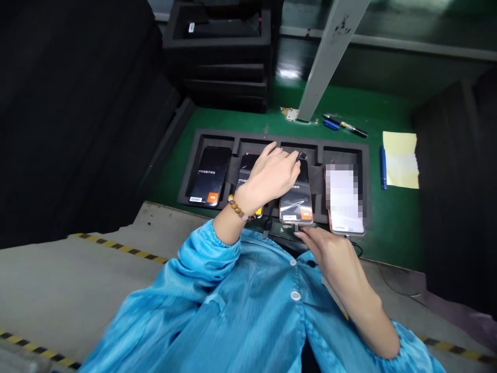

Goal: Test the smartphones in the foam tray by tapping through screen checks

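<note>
A black foam tray [186,178] holds several phones in its compartments. The leftmost phone [210,176] shows a dark screen with an orange button; the rightmost one [347,202] has a bright screen. My left hand [274,173], with a bead bracelet, reaches over the second phone [244,168] to the top of the third phone [295,204], its fingers closed near a small black piece [301,156]. Below that phone, my right hand [330,246] pinches a cable plug [296,228] at its bottom edge.
Stacked black foam trays [225,72] stand at the back left. A grey metal post [330,57] rises behind the tray. Pens [349,127] and a blue pen [383,168] beside yellow paper [399,142] lie on the green table [396,223]. Dark curtains hang on both sides.
</note>
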The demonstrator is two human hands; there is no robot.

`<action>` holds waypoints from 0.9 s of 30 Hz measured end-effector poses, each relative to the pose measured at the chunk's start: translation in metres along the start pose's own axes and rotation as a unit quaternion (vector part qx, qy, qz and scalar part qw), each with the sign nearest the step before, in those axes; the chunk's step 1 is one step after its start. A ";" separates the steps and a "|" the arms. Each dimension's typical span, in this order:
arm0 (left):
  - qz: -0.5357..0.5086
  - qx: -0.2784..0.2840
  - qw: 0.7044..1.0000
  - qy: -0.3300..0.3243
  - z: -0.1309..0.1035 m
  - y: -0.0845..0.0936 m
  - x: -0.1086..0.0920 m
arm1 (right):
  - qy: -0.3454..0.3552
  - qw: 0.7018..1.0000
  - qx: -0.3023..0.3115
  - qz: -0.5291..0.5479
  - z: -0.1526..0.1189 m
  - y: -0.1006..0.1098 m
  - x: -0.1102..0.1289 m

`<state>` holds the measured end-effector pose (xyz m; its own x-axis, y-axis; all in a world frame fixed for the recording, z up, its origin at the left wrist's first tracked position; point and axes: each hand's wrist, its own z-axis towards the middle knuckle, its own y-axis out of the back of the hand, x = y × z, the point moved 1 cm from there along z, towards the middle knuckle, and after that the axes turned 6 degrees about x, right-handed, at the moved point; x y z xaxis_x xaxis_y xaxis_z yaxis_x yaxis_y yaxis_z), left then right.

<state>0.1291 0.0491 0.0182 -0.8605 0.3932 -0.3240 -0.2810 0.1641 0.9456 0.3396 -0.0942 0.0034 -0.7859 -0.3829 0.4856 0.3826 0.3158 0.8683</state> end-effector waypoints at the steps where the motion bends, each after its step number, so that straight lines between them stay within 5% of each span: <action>1: -0.013 -0.009 1.000 0.004 -0.006 0.005 -0.003 | 0.001 0.999 -0.039 0.014 -0.003 0.005 0.003; 6: -0.082 0.005 0.996 -0.039 -0.068 0.030 -0.034 | -0.005 0.964 -0.221 0.148 -0.009 0.022 0.028; 10: -0.073 0.017 0.996 -0.057 -0.114 0.019 -0.053 | 0.005 0.944 -0.237 0.232 0.009 0.008 0.046; 14: -0.052 0.049 0.995 -0.064 -0.133 -0.003 -0.053 | 0.023 0.942 -0.215 0.255 0.021 -0.004 0.057; 17: -0.067 0.090 0.990 -0.085 -0.143 0.001 -0.041 | 0.045 0.947 -0.176 0.266 0.025 -0.005 0.060; 21: -0.165 0.112 0.976 -0.091 -0.145 0.039 -0.001 | 0.015 0.964 -0.120 0.235 0.031 -0.007 0.064; 24: -0.113 0.009 0.993 0.024 -0.122 0.063 0.037 | 0.062 0.991 -0.013 0.121 0.040 -0.019 0.071; 27: -0.035 -0.024 0.997 0.068 -0.083 0.060 0.064 | 0.113 0.992 0.050 -0.035 0.050 -0.036 0.081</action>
<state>0.0220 0.0087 0.0572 -0.8869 0.2551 -0.3850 -0.3594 0.1423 0.9223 0.2382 -0.0932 0.0063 -0.6747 -0.5888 0.4451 0.2724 0.3618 0.8916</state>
